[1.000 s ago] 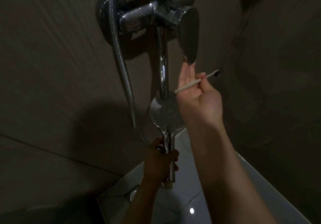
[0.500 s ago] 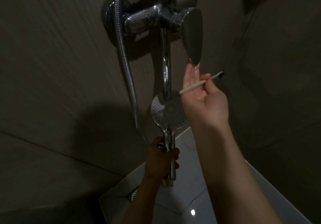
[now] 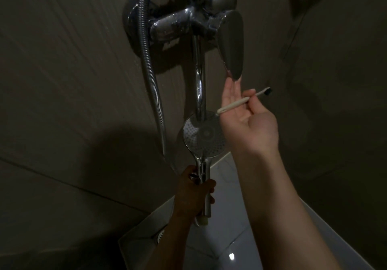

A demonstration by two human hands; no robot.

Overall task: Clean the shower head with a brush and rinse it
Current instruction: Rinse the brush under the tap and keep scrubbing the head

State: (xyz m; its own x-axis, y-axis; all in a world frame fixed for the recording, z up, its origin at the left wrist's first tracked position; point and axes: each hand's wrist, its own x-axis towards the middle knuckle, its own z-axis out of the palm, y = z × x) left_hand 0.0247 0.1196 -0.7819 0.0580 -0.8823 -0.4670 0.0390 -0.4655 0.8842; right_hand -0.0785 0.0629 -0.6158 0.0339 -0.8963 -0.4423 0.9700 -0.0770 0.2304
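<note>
A round chrome shower head [image 3: 201, 137] faces me, held upright below the spout. My left hand [image 3: 193, 196] grips its handle low in the frame. My right hand [image 3: 249, 121] is raised palm toward me, with a pale toothbrush [image 3: 243, 101] pinched between thumb and finger, dark bristles pointing right. Its outstretched fingertips touch the lower tip of the chrome mixer lever [image 3: 231, 45]. The right hand hides the shower head's right edge.
The mixer body [image 3: 173, 25] and its long spout [image 3: 200, 85] are fixed on the dark tiled wall. A ribbed metal hose [image 3: 150, 64] hangs down at the left. Below lie a white floor [image 3: 228, 236] and a drain [image 3: 160, 235].
The view has shifted slightly, so tap and hands sit a little lower and to the right. My right fingertips stay at the lever's tip; my left hand keeps its grip.
</note>
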